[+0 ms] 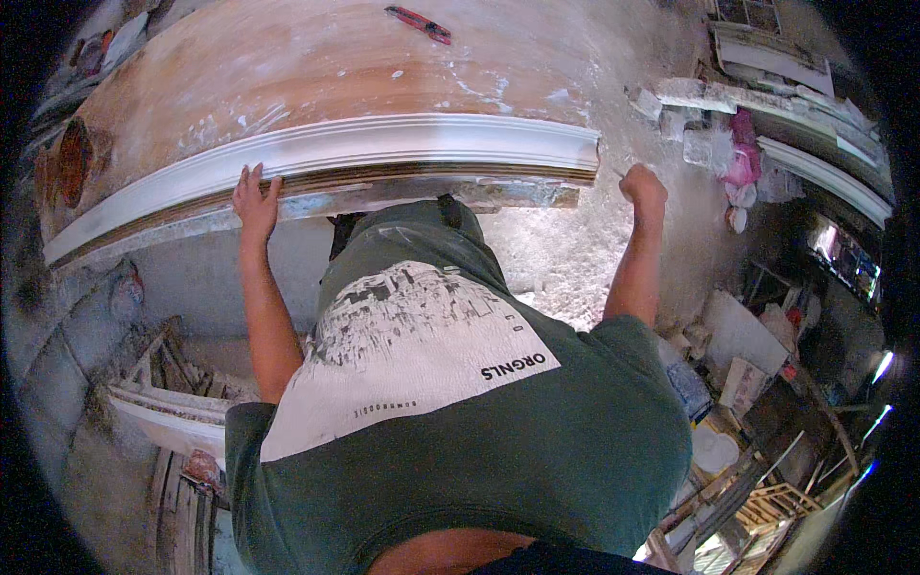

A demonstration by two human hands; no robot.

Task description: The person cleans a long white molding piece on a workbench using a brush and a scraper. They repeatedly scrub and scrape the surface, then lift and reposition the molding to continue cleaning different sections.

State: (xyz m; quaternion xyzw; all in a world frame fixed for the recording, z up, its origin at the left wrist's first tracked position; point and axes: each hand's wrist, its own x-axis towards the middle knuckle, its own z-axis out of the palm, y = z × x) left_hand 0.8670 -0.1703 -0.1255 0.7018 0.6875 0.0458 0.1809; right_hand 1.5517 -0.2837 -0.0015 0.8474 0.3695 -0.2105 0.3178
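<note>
A long white plaster moulding (383, 144) lies along the near edge of a wide, dusty wooden worktable (316, 67). My left hand (254, 198) rests flat on the moulding's front edge left of centre, fingers spread. My right hand (644, 186) is closed into a fist just past the moulding's right end, over white, dust-covered ground; nothing shows inside it. My green T-shirt with a white print fills the lower middle of the view.
A red utility knife (419, 24) lies at the table's far side. Plaster blocks (690, 96) and a pink bag (743, 158) sit at the right. More mouldings (168, 407) are stacked lower left. A white bucket (714, 448) and wooden frames (767, 503) stand lower right.
</note>
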